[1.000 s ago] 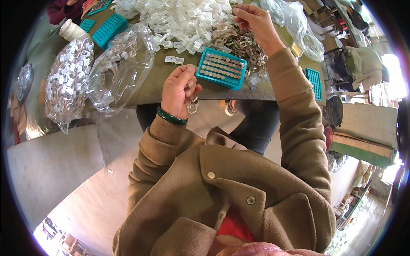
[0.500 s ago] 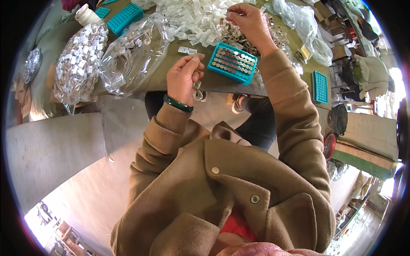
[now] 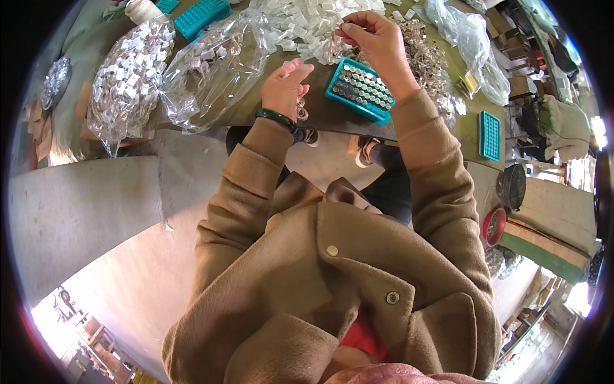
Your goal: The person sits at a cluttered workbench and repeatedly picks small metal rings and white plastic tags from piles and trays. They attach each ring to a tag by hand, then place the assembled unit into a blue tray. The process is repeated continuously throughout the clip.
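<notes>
My left hand [image 3: 281,88], with a dark green bangle [image 3: 276,118] at its wrist, is raised at the table's near edge with its fingers curled. Clear looped bands [image 3: 302,110] hang below its palm. Farther out, my right hand [image 3: 378,48] pinches thumb and forefinger together above the piles; what lies between them is too small to make out. Between the hands a teal tray [image 3: 345,101] holds rows of round silvery discs [image 3: 362,82]. Beyond it spreads a heap of small white plastic pieces [image 3: 310,19]. Under and beside my right hand lies a pile of brownish clear bands [image 3: 427,61].
Two clear bags, one full of white-tagged pieces [image 3: 125,80] and one of bands [image 3: 214,70], lie at left. Behind them is another teal tray [image 3: 201,19]. A teal tray [image 3: 490,136] and crumpled plastic bag [image 3: 470,48] are at right, above a red bowl [image 3: 494,226].
The whole view has shifted slightly. Against the tray, my right hand has moved a little left and nearer. Two white pieces formerly visible by my left fingertips no longer show.
</notes>
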Action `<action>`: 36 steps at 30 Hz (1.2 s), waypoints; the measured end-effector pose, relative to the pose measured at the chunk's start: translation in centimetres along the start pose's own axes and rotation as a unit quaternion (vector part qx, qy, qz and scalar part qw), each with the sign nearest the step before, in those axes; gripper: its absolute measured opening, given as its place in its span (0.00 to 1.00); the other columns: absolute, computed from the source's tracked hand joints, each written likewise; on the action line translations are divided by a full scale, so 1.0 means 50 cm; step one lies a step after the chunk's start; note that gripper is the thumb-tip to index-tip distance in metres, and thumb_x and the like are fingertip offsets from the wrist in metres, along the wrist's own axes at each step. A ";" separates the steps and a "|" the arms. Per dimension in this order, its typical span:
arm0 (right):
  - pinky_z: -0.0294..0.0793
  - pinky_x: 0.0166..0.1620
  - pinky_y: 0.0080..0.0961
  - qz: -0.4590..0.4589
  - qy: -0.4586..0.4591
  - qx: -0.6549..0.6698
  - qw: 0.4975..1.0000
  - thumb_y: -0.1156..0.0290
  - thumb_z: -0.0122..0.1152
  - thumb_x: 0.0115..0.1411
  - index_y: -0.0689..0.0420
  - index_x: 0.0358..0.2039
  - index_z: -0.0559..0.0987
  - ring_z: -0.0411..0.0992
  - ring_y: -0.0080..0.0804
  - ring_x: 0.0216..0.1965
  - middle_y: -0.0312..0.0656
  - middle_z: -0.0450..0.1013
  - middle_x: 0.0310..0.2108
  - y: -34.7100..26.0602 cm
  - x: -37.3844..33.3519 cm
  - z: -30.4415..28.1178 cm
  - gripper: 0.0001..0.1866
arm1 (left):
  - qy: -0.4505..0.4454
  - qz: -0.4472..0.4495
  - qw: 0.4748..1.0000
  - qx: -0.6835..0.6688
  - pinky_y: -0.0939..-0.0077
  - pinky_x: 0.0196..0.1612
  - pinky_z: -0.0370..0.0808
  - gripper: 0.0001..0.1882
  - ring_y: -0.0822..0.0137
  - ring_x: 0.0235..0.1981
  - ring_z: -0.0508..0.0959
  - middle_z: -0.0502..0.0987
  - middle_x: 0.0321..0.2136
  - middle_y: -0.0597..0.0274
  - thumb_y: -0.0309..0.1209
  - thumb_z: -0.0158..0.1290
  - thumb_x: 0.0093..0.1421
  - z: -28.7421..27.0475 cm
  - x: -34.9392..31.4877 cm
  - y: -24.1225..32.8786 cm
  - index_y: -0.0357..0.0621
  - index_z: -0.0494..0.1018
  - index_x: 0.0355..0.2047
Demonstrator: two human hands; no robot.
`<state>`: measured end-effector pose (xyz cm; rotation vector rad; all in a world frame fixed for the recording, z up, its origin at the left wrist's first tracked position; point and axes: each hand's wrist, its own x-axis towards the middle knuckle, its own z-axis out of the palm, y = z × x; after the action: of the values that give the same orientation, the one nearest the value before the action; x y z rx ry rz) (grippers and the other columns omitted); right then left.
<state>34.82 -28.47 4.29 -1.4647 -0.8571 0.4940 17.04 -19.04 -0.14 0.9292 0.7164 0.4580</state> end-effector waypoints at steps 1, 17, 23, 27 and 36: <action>0.79 0.44 0.21 0.004 0.004 0.016 1.000 0.75 0.57 0.64 0.68 0.42 0.77 0.78 0.28 0.39 0.43 0.77 0.36 -0.005 -0.004 0.004 0.10 | -0.003 0.002 1.000 0.019 0.90 0.27 0.66 0.25 0.86 0.18 0.62 0.79 0.40 0.64 0.34 0.59 0.59 0.002 0.006 -0.001 0.37 0.69 0.54; 0.80 0.45 0.23 0.010 0.042 0.104 0.994 0.76 0.58 0.63 0.67 0.42 0.77 0.79 0.31 0.40 0.44 0.77 0.37 -0.036 -0.047 0.036 0.10 | 0.036 0.021 0.999 -0.021 0.85 0.24 0.68 0.17 0.80 0.19 0.68 0.77 0.29 0.68 0.37 0.62 0.57 0.005 0.034 -0.020 0.42 0.74 0.43; 0.80 0.44 0.23 -0.002 0.037 0.138 0.990 0.76 0.58 0.63 0.67 0.42 0.77 0.79 0.31 0.40 0.44 0.77 0.37 -0.039 -0.050 0.041 0.09 | 0.008 0.050 0.998 0.035 0.85 0.24 0.68 0.12 0.81 0.18 0.67 0.73 0.26 0.73 0.36 0.61 0.59 0.007 0.034 -0.017 0.43 0.76 0.37; 0.78 0.41 0.27 -0.040 0.071 0.034 0.996 0.73 0.59 0.61 0.64 0.39 0.78 0.78 0.34 0.37 0.44 0.78 0.33 -0.042 -0.054 0.050 0.09 | 0.059 0.129 0.983 0.112 0.84 0.25 0.68 0.10 0.81 0.20 0.68 0.74 0.25 0.73 0.35 0.61 0.58 0.007 0.032 -0.015 0.43 0.77 0.33; 0.73 0.35 0.20 -0.096 0.045 -0.360 0.927 0.69 0.63 0.57 0.59 0.38 0.81 0.74 0.20 0.29 0.39 0.77 0.26 -0.040 -0.073 0.071 0.10 | 0.079 0.194 0.977 0.035 0.85 0.19 0.64 0.08 0.81 0.16 0.66 0.72 0.21 0.73 0.32 0.60 0.58 0.024 0.030 -0.007 0.41 0.76 0.26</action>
<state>29.44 -29.08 5.14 -2.0168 -1.1621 -0.0623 18.96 -18.92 -0.49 1.1126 0.6970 0.8643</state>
